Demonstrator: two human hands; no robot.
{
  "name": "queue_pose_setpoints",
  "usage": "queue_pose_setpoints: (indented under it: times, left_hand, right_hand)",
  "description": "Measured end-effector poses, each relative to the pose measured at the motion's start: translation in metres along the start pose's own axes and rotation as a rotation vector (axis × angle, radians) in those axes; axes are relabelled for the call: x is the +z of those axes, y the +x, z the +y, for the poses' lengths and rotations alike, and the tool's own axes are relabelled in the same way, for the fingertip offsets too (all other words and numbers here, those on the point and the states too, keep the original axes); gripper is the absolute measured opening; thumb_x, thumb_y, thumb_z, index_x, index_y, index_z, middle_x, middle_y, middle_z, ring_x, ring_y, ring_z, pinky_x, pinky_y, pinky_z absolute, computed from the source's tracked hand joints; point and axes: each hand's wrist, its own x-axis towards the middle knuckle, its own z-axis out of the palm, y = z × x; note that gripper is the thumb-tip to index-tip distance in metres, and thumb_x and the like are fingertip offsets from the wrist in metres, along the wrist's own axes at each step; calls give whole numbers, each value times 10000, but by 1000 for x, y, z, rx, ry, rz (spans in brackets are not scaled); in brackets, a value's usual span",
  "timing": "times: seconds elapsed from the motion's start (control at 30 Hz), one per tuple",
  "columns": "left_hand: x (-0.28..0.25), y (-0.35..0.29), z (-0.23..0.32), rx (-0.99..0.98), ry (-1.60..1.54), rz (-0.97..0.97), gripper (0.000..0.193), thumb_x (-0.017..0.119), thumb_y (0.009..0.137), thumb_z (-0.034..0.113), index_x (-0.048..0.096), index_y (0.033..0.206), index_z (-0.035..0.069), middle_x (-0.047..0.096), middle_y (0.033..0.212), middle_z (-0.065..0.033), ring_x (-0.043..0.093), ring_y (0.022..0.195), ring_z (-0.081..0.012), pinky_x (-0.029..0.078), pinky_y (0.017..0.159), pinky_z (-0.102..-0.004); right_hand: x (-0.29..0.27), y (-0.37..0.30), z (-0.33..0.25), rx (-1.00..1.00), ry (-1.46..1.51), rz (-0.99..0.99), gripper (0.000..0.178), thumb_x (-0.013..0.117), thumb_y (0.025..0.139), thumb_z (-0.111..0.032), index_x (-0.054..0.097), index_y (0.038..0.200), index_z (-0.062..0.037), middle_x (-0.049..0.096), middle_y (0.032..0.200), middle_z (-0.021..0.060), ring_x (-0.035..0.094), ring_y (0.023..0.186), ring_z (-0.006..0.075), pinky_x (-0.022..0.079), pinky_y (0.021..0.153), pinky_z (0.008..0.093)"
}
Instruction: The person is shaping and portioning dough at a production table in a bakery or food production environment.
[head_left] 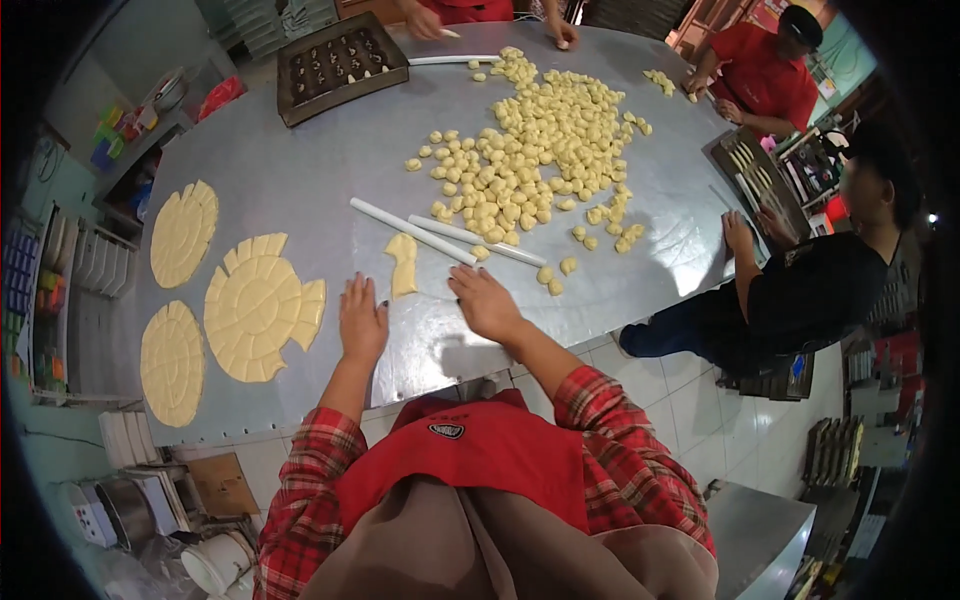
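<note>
My left hand [363,318] lies on the metal table with its fingers stretched out and nothing in it. A small irregular strip of pale yellow dough [403,270] lies just to its right, between my two hands. My right hand [486,304] is open too, fingers pointing left, close to the near end of a white rod [410,230]. A second white rod [480,238] lies slanted beside the first, against the heap of dough balls [520,150]. Left of my left hand is a flat dough sheet [262,305] cut into segments, with pieces gone from its edge.
Two more cut dough sheets [185,235] [172,362] lie at the table's left. A dark baking tray [342,68] with dough pieces stands at the back. Co-workers in red [765,75] and black [820,285] work along the far and right edges, near another tray [757,172].
</note>
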Motion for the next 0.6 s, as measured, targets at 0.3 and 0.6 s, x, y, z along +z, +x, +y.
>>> queue_pose_setpoints:
  times: [0.3, 0.6]
  left_hand:
    - [-3, -28, 27, 291, -117, -150, 467, 557, 815, 94, 494, 1272, 23, 401, 1395, -200, 335, 1311, -390, 243, 1088, -500]
    - [-24, -43, -13, -92, -371, -276, 281, 706, 737, 21, 571, 981, 57, 582, 905, -72, 589, 785, -204, 457, 693, -308]
  right_hand:
    - [27, -22, -33, -85, -53, 8, 438, 499, 862, -149, 489, 1271, 6, 436, 1365, 194, 373, 1305, 361, 280, 1093, 462]
    - [3, -78, -16, 326, 374, -12, 333, 525, 893, -142, 544, 1213, -51, 605, 1023, 123, 569, 943, 255, 455, 843, 375]
